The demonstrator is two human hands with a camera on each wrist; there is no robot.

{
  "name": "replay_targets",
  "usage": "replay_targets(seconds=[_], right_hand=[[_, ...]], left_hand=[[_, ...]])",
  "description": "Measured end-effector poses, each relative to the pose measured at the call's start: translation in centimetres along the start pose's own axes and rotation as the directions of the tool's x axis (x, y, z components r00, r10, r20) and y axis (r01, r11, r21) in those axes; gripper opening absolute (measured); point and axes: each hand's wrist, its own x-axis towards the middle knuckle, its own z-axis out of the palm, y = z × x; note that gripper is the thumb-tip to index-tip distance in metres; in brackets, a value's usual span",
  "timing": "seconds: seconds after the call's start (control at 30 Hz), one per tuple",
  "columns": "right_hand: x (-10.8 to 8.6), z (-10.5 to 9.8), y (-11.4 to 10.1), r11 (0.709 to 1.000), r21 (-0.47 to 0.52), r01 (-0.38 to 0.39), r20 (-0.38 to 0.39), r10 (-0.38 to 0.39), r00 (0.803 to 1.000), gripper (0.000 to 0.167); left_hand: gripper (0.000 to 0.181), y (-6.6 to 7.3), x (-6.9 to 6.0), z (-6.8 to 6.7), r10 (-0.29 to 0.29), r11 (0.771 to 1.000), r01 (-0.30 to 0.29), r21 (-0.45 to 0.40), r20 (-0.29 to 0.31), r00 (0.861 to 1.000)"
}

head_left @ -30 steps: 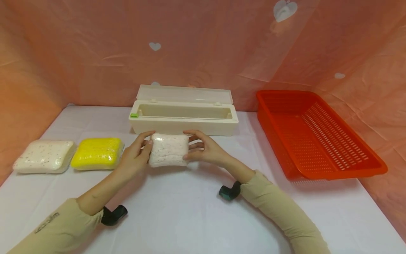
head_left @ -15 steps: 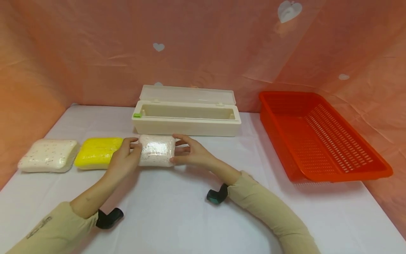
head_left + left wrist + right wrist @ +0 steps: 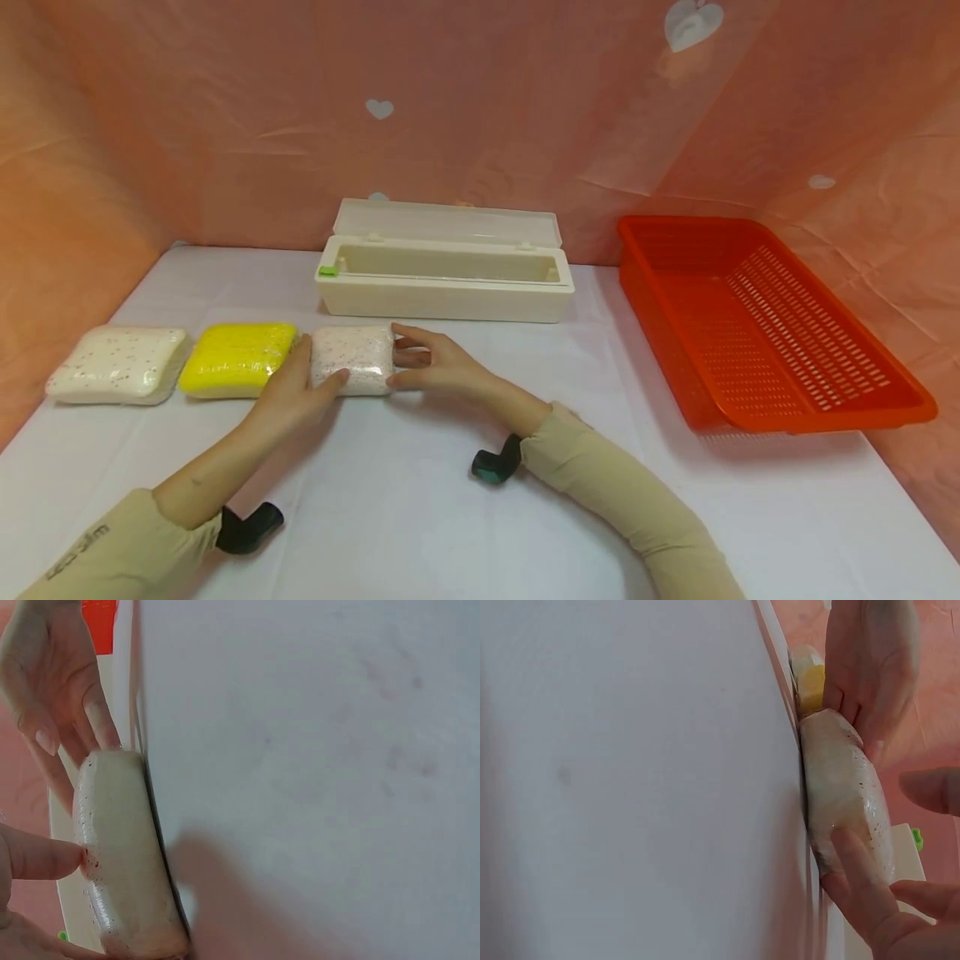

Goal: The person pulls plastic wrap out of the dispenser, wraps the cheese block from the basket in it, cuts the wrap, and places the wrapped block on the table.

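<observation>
A pale pinkish speckled block in shiny plastic wrap (image 3: pixel 354 354) rests on the white table, at the right end of a row. My left hand (image 3: pixel 291 390) holds its left end, the thumb lying over the near left part of the top. At the block's right end is my right hand (image 3: pixel 444 367), with thumb and fingers about the edge. In the left wrist view the block (image 3: pixel 124 840) lies along the tabletop between both hands. A yellow wrapped block (image 3: pixel 238 358) sits just left of my left hand, and a white red-speckled block (image 3: pixel 116 362) lies farther left.
Behind the blocks stands a long cream box (image 3: pixel 446 302) with its see-through lid raised. An orange-red plastic basket (image 3: pixel 675 350) stands at the right. A pink cloth with hearts (image 3: pixel 510 108) hangs behind the table.
Both hands have moved left with the pinkish block, bringing it near the yellow one and down on the table. My left thumb has shifted onto its top.
</observation>
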Motion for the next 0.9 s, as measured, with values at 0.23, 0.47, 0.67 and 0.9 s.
replay_targets(seconds=[0.23, 0.47, 0.67, 0.9], right_hand=[[-0.1, 0.2, 0.0, 0.991, -0.132, -0.032, -0.03, 0.028, 0.999, 0.073], [-0.6, -0.8, 0.0, 0.988, -0.153, -0.011, -0.073, 0.0, 0.997, 0.068], [-1.3, -2.4, 0.1, 0.987, -0.146, 0.064, -0.119, -0.082, 0.99, 0.06], [-2.4, -4.0, 0.5, 0.958, -0.233, 0.166, -0.267, -0.227, 0.936, 0.047]], left_hand=[[0.076, 0.4, 0.0, 0.2, 0.037, 0.999, -0.037, 0.026, -0.019, 0.999], [0.074, 0.9, -0.3, 0.5, 0.167, 0.983, -0.155, 0.102, -0.125, 0.978], [0.065, 2.3, 0.1, 0.9, 0.296, 0.951, -0.263, 0.165, -0.23, 0.927], [0.055, 3.7, 1.7, 2.1, 0.401, 0.912, -0.352, 0.211, -0.272, 0.875]])
